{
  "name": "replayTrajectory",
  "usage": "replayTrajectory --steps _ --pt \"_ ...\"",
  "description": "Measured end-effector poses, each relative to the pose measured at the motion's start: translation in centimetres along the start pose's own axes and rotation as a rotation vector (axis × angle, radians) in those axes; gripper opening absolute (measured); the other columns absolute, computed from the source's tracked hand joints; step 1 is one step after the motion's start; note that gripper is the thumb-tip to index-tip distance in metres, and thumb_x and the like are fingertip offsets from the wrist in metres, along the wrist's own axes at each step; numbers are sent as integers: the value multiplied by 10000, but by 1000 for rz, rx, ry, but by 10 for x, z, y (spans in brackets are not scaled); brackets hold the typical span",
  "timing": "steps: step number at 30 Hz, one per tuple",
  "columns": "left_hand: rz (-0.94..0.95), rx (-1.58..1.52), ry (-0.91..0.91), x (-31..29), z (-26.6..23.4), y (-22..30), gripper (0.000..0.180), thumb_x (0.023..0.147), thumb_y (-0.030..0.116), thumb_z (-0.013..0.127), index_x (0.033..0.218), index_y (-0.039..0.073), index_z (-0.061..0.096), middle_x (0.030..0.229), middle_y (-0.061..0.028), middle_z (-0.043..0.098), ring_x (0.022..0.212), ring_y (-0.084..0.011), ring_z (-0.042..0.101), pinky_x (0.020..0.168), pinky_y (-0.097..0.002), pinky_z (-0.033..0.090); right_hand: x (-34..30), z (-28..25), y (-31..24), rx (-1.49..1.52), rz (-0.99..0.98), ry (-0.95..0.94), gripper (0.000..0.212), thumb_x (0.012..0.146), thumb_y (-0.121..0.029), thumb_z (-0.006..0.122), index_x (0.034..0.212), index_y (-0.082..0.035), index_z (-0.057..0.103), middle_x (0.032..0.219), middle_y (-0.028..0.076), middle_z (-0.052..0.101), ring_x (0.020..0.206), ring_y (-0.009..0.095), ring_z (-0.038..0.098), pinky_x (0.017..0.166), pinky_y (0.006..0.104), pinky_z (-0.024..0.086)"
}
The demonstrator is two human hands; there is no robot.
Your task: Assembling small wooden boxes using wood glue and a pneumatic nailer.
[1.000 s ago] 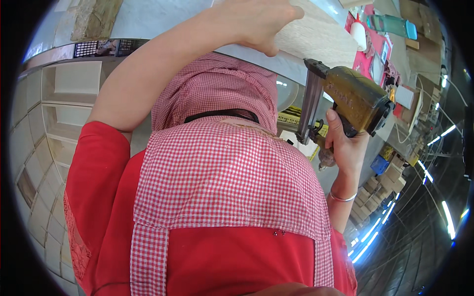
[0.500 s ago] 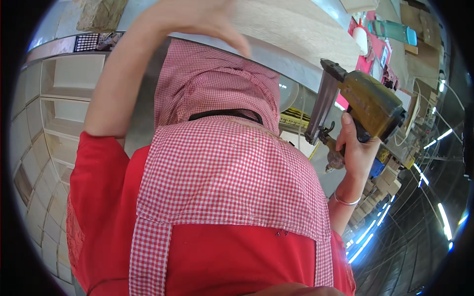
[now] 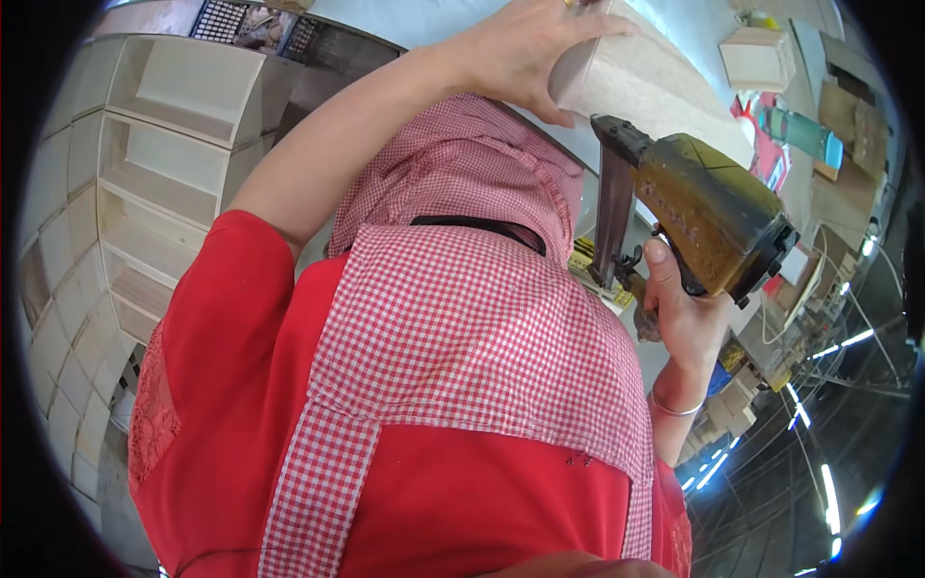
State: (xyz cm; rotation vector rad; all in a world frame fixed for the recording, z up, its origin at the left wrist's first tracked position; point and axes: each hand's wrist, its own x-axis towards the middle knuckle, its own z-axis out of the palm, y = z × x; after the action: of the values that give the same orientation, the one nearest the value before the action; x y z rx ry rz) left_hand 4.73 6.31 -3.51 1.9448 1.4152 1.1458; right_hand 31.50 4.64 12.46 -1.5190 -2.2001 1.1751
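In the head view, your left hand grips the left end of the pale wooden piece, thumb on the near side and fingers reaching to the far side. This piece lies on the table, close to its near edge. Your right hand is closed around the handle of the nail gun; whether a finger sits on the trigger, I cannot tell.

To work well here, I would press the wood firmly down and set the nose square to it. The nose seems very near your left thumb — better to slide this thumb more left, out of the nail's line. Whether nose and wood touch is not clear.

About your pose: the left forearm crosses far and to the right, elbow bent outward. The right arm is bent at your right side, thumb upright, the gun's nose pointing to the left.
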Motion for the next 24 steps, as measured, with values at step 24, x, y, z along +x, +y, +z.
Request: replayTrajectory --steps 24 --pt "129 436 266 -4 21 4 964 555 359 877 1338 -18 461 1335 -308 433 1204 -439 477 1044 -467 395 -4 3 -19 -70 11 52 324 893 -179 761 1111 21 631 840 41 643 499 53 498 420 211 379"
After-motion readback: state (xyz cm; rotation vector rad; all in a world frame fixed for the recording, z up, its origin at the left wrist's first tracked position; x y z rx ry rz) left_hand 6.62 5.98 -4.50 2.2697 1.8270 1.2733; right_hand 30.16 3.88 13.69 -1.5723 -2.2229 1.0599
